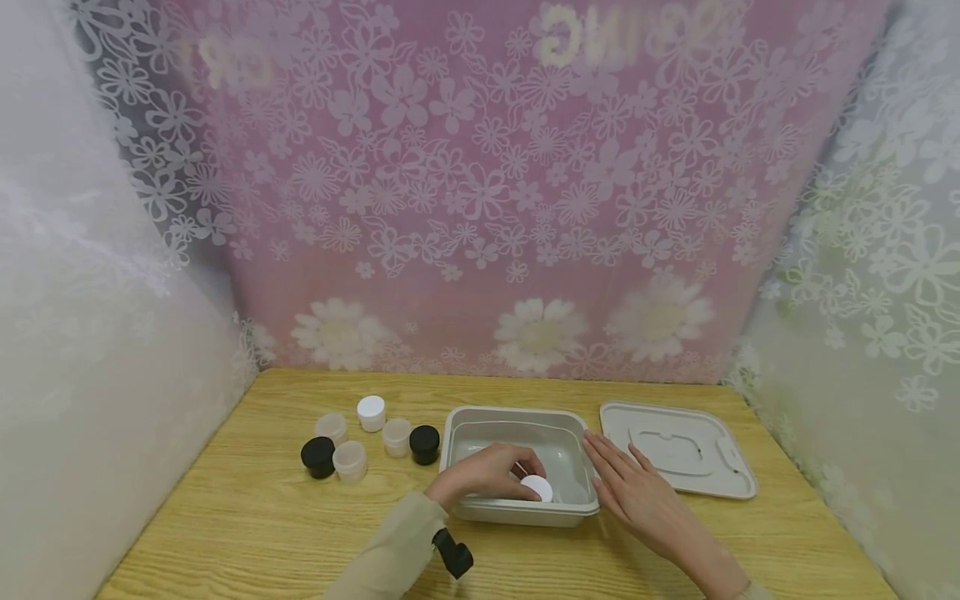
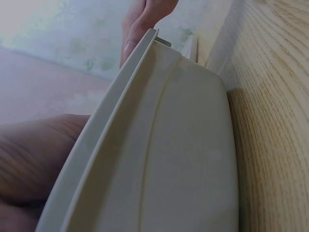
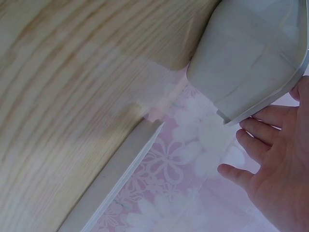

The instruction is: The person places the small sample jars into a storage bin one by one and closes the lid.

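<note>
A grey plastic box point(image 1: 525, 515) stands uncovered on the table. My left hand point(image 1: 487, 472) reaches over its near rim and grips a small jar with a white lid point(image 1: 537, 488) inside, low by the near wall. The box's side fills much of the left wrist view and hides the fingertips and jar there. My right hand point(image 1: 637, 492) lies against the box's right rim with its fingers straight. In the right wrist view the fingers point(image 3: 260, 130) touch the rim from outside.
Left of the box stand several small jars: a white one point(image 1: 371, 413), black ones point(image 1: 318, 457) point(image 1: 424, 445) and clear ones point(image 1: 350, 461). The box's lid point(image 1: 678, 448) lies flat at the right. Floral curtains point(image 1: 480, 192) hang behind and at both sides of the wooden table point(image 1: 225, 517).
</note>
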The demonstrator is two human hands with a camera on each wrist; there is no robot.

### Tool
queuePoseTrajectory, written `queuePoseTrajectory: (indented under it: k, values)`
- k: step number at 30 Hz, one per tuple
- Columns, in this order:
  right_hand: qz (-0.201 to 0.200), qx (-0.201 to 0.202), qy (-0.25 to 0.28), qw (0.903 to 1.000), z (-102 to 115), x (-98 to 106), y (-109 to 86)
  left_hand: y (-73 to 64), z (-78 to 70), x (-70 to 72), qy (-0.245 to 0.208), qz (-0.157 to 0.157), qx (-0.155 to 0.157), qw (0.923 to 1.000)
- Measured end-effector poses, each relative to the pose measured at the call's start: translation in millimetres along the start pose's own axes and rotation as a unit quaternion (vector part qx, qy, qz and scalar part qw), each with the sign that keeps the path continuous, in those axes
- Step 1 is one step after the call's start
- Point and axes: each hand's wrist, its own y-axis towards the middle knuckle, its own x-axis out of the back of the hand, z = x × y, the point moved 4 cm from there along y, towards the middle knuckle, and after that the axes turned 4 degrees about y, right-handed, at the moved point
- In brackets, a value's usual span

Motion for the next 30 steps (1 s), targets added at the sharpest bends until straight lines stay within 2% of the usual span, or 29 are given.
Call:
queuePoseTrajectory:
  k: [4, 7, 13, 16, 18, 22, 26, 30]
  values:
    - [0.001, 0.001, 0.002, 1.0, -0.5, -0.8, -0.6, -0.3, 1.6, -0.5, -0.003, 0.004, -0.004, 1.0]
    - [0.0, 0.002, 0.002, 1.0, -0.3, -1.0, -0.4, 0.1, 3.2, 0.8, -0.006, -0.005, -0.003, 1.0]
    - [0.002, 0.002, -0.004, 1.0, -0.2, -1.9, 0.0, -0.9, 5.2, 9.0, -0.012, -0.071, -0.001, 0.9974]
    - [-0.001, 0.002, -0.004, 1.0, -0.8, -2.6, -0.3, -3.0, 6.0, 13.8, -0.048, -0.102, -0.007, 0.9936]
    - [-0.002, 0.002, -0.001, 1.0, -1.0, -2.8, -0.3, -4.7, 6.5, 17.2, -0.089, -0.119, -0.017, 0.9887]
    - [0.002, 0.001, -0.002, 1.0, -2.0, -4.2, -0.7, -9.6, 8.1, 25.0, -0.164, -0.152, -0.035, 0.9742]
    - [0.005, -0.001, -0.002, 1.0, -2.0, -4.2, -0.5, -17.1, 9.9, 34.9, -0.186, -0.189, -0.047, 0.9631]
    - [0.003, -0.001, 0.001, 1.0, -0.9, -3.2, 0.0, -26.3, 14.1, 44.8, -0.199, -0.229, -0.042, 0.9519]
